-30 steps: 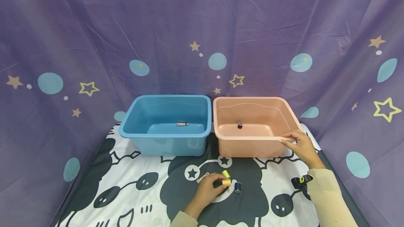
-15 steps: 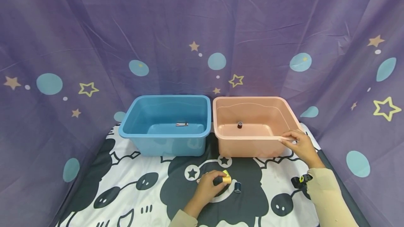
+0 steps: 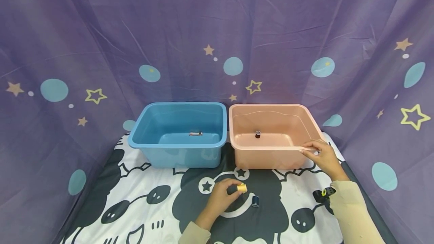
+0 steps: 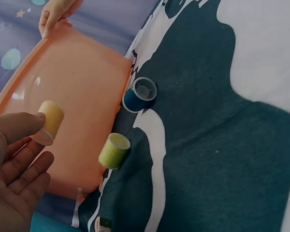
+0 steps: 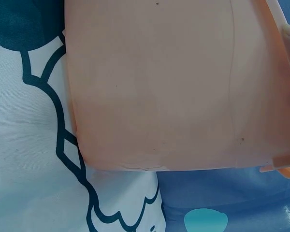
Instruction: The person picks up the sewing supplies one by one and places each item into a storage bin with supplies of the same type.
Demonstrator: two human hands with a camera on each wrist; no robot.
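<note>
Backdrop [image 3: 183, 22]: purple printed fabric across the upper frame; no hazard judged.
Worktop [image 3: 145, 183]: cloth-covered, lower frame; a snagged fold could disturb loose spools.
Blue bin [image 3: 176, 156]: left of centre; a sideways shove from its neighbour could shift it.
Peach bin [image 3: 268, 159]: right of centre, just beside the blue one. Held at one corner only, so an uneven pull could slide or tilt it.
Right hand [image 3: 323, 157]: right of frame; fingers pinch the peach rim at its near right corner. Firmness cannot be told; an absent-minded tug would move the whole bin.
Left hand [image 3: 219, 199]: lower centre; thumb and fingers grip the yellow spool, remaining fingers loosely bent. A low sweep to the right could bump the navy one.
Navy spool [image 3: 255, 201]: on the worktop, right of the left hand; round sides, could roll if knocked. Dark on dark print, easily overlooked.
Yellow spool [image 4: 51, 122]: in the left fingers, judged raised off the cloth. Small curved contact; a loose pinch could let it slip and roll.
Green spool [image 4: 114, 152]: on the worktop, lower middle of the left wrist view; not made out from the head, so an unseen brush is possible.
Dark spool [image 3: 258, 134]: on the peach floor, left part; could roll if that bin tips.
Small flat item [image 3: 195, 133]: inside the blue bin; too small to identify, low risk.
</note>
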